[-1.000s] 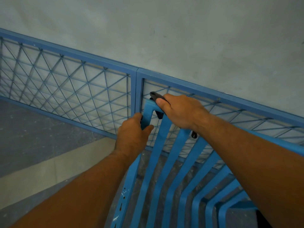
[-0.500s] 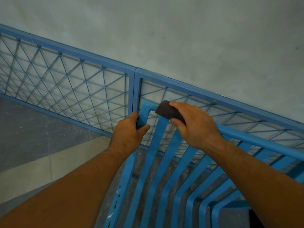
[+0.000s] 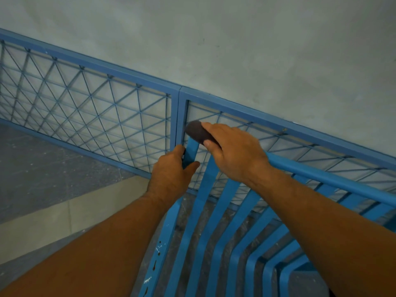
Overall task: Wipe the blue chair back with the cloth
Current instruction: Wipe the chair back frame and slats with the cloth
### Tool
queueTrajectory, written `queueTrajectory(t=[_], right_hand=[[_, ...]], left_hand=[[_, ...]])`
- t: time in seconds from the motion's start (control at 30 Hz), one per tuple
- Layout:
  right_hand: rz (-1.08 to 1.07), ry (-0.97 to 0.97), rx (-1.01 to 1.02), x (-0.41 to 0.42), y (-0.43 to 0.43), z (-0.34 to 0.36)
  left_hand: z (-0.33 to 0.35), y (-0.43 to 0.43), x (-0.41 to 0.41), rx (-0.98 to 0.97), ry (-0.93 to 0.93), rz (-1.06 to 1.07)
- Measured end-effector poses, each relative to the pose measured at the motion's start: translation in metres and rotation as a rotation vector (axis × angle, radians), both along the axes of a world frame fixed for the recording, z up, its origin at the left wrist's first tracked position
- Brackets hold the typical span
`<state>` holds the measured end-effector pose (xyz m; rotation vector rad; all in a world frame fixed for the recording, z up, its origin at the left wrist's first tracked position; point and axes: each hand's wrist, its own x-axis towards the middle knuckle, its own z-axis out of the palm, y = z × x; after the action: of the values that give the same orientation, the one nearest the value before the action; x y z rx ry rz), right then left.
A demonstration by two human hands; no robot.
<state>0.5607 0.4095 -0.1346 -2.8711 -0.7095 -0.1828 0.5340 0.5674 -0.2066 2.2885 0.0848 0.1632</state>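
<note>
The blue chair back (image 3: 216, 224) is a row of flat metal slats under a top rail (image 3: 334, 181), seen from above. My left hand (image 3: 171, 174) grips the chair's left upright just below the top corner. My right hand (image 3: 233, 151) holds a dark cloth (image 3: 197, 131) and presses it on the top left corner of the chair back. Most of the cloth is hidden under my fingers.
A blue metal fence (image 3: 90, 108) with diagonal wire mesh runs right behind the chair, against a grey wall (image 3: 235, 43). Grey and beige floor (image 3: 42, 202) lies to the left. The left upright of the chair has chipped paint low down.
My right hand has slid the cloth left along the top rail to the corner. My left hand keeps its grip on the upright.
</note>
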Motion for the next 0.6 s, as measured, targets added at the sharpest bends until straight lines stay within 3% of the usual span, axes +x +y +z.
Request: queueTrajectory(t=[0.17,0.3,0.4,0.6], right_hand=[[-0.034,0.096,0.053,-0.012,-0.034,0.006],[-0.156,0.222,-0.100,0.005,-0.026,0.016],[-0.237,0.256,-0.104,0.024,-0.003,0.017],[-0.119,-0.091,-0.111,0.009,0.026,-0.001]], left_hand=[[0.003,0.000,0.000,-0.004,0.008,0.005],[0.005,-0.001,-0.002,0.007,0.009,0.010],[0.005,-0.001,-0.002,-0.003,0.009,0.008],[0.001,0.000,-0.001,-0.004,0.002,-0.011]])
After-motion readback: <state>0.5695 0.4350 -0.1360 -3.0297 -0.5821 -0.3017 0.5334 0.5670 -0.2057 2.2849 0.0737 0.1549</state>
